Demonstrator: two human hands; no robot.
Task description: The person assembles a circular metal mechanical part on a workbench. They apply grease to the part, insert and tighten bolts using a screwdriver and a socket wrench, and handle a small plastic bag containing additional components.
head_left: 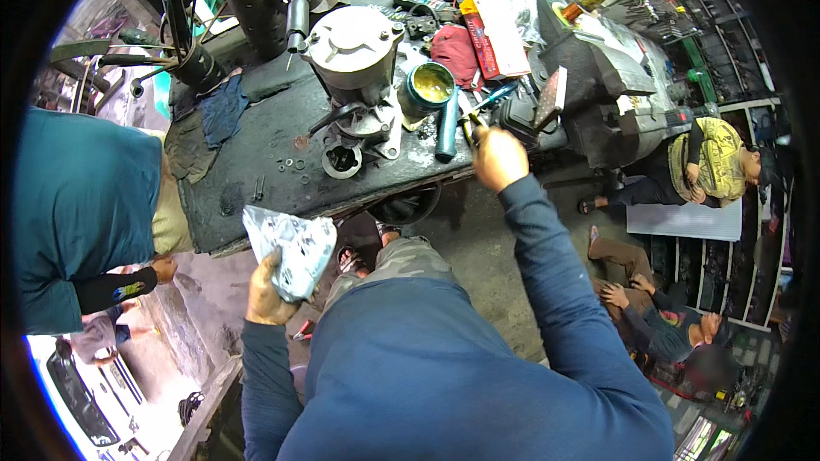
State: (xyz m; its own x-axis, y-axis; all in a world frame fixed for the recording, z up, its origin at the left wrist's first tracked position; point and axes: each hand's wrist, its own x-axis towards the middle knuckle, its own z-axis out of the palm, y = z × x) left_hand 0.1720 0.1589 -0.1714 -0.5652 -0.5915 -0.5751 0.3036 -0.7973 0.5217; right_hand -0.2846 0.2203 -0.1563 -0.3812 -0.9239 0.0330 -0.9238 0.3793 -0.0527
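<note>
My left hand (272, 292) grips a clear plastic bag (295, 248) just in front of the bench edge; its contents are hard to make out. My right hand (501, 156) is closed around the handles of pliers (469, 122) with yellow and black grips, over the bench's front edge. Left of the pliers lies a blue-green cylindrical tool (447, 130), and behind that is an open can (431, 85) of yellowish grease. A silver starter motor (352, 55) stands upright at the bench's middle, its open nose housing (342, 160) toward me.
Small washers and rings (295, 165) lie on the dark bench (265, 132), with a blue rag (224, 109) behind. A red cloth (457, 53), a red-and-white box (495, 38) and a bench vise (598, 111) crowd the right. One person (90, 213) stands at left; two people sit at right.
</note>
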